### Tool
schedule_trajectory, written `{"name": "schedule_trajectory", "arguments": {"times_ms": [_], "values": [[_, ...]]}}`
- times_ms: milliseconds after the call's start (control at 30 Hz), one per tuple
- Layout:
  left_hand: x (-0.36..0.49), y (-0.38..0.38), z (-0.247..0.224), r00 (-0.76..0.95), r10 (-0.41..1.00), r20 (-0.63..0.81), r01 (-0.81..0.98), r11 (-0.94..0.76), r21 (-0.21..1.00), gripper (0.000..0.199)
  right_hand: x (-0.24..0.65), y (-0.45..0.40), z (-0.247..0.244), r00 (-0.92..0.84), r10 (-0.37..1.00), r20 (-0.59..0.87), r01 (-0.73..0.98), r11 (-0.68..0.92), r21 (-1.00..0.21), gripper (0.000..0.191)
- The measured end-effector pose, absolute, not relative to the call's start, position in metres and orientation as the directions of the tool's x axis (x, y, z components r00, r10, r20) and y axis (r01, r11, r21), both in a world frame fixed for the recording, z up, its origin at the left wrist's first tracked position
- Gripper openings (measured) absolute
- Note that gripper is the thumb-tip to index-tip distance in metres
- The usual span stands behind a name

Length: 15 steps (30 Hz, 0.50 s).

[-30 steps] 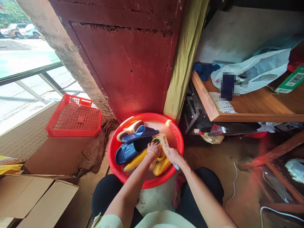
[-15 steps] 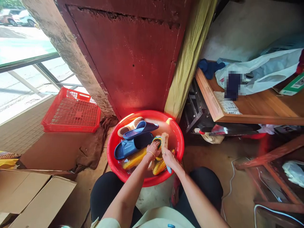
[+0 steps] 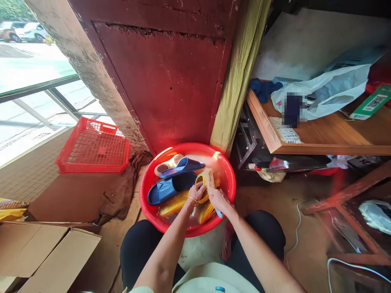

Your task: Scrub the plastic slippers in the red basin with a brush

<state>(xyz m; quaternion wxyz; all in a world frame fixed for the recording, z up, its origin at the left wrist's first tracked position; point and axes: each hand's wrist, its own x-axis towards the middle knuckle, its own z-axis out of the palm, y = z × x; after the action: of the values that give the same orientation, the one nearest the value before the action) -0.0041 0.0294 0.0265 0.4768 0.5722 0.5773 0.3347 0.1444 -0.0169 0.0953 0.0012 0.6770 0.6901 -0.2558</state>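
A red basin point(image 3: 146, 205) of cloudy water stands between my knees. My left hand point(image 3: 196, 192) grips a small yellow shoe point(image 3: 200, 180) with a coloured rim, its fingers partly hidden by the shoe. In my right hand point(image 3: 218, 199) is a scrub brush point(image 3: 209, 177) with pale bristles and a light blue handle end, laid against the shoe's right side. Left of my hands lie two blue slippers point(image 3: 159, 193), one above the other. Yellow slippers point(image 3: 174, 203) sit half under water below them. A pair of shoes with tan soles point(image 3: 166, 166) rests at the basin's far left.
A red plastic crate point(image 3: 94, 146) stands on cardboard to the left, beside a brown cloth point(image 3: 117, 201). An open cardboard box point(image 3: 61, 260) is at lower left. A red door point(image 3: 165, 81) rises behind the basin. To the right are a wooden drawer point(image 3: 330, 136) and a wooden stool point(image 3: 360, 211).
The yellow shoe has turned so more of its yellow side shows, and the brush has shifted slightly left and tilted against it. The whole view has swung a little.
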Motion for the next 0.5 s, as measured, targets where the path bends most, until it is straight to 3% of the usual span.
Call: {"name": "schedule_trajectory", "arguments": {"times_ms": [100,167,300,400,500], "values": [[-0.007,0.029,0.024,0.145,0.982,-0.120,0.315,0.069,0.947,0.046,0.141,-0.040,0.093,-0.177,0.916,-0.361,0.920,0.024,-0.391,0.059],[-0.005,0.023,0.024,0.159,0.985,-0.072,0.358,0.010,0.934,0.041,0.143,-0.035,0.096,-0.121,0.919,-0.376,0.929,-0.029,-0.369,0.058],[0.008,-0.001,0.023,0.227,0.974,0.012,0.614,-0.152,0.775,0.032,0.157,0.000,0.108,0.004,0.924,-0.383,0.924,-0.150,-0.352,0.052],[0.011,-0.021,0.019,0.319,0.944,0.086,0.668,-0.288,0.686,0.025,0.167,0.013,0.113,-0.020,0.921,-0.389,0.911,-0.144,-0.387,0.047],[0.003,-0.025,0.016,0.168,0.954,0.249,0.616,-0.298,0.729,0.031,0.174,-0.003,0.113,-0.034,0.925,-0.378,0.901,-0.136,-0.413,0.052]]}}
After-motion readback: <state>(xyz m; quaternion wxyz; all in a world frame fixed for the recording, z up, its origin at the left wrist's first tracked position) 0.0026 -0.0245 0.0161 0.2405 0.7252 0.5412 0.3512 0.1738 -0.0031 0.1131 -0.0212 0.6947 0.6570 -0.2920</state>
